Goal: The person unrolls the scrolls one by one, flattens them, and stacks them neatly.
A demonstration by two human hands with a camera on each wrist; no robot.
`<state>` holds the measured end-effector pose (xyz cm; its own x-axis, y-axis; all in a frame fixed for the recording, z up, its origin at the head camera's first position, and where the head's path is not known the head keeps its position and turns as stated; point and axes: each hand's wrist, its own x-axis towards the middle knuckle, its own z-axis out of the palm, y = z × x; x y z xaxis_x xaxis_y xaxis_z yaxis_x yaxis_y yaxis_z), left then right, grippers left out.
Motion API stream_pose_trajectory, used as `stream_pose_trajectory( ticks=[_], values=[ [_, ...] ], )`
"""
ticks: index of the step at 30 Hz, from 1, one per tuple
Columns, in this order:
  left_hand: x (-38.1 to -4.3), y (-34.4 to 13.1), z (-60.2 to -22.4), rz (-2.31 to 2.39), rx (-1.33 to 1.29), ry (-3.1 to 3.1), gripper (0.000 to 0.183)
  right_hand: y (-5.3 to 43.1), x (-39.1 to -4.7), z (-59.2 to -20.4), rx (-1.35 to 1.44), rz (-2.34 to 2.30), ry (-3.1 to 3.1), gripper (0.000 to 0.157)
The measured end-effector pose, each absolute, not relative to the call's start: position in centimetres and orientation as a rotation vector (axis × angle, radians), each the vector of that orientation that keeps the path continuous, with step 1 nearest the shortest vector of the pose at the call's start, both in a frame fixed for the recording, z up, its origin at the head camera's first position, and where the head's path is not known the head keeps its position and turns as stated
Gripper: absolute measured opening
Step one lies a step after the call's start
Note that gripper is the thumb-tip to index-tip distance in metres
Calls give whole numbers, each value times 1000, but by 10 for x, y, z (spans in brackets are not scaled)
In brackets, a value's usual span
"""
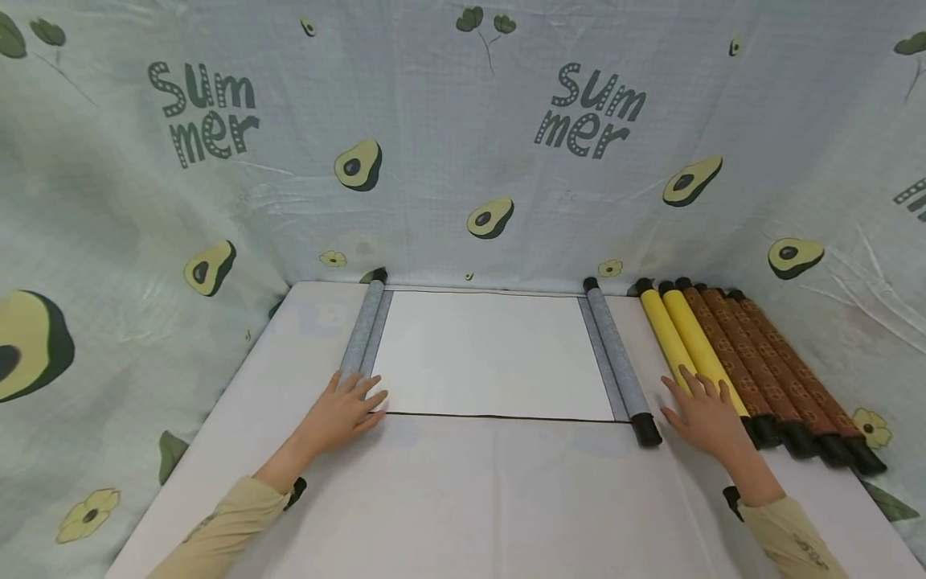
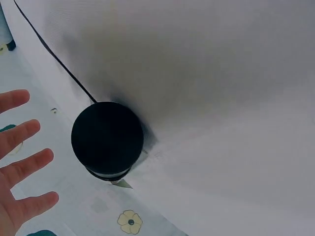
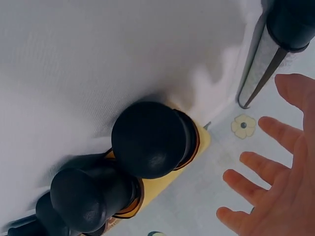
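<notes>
Left hand (image 1: 346, 416) and right hand (image 1: 707, 416) splay empty fingers — a careless brush could roll the yellow tube (image 1: 664, 331) by the right fingertips.

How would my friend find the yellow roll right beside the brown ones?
Find the white table. Along its right side, two yellow rolls and some brown rolls lie in a row. Yours is the right-hand yellow roll: unlike the other yellow roll, it lies right beside a brown roll.
</notes>
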<state>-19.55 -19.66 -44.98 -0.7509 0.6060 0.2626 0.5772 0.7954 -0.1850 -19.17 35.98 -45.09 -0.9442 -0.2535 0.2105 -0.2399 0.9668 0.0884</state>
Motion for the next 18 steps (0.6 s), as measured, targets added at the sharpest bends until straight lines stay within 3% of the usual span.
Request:
stream_pose_trajectory(
  ticks=[10, 18],
  values=[
    [-196, -179, -448, 99, -988, -2581, 31, 368, -203, -447, 114, 47, -3011, 53],
    [-199, -158, -441, 77, -1030, -2577, 31, 370, -209, -450, 16, 10, -2988, 65]
  ],
)
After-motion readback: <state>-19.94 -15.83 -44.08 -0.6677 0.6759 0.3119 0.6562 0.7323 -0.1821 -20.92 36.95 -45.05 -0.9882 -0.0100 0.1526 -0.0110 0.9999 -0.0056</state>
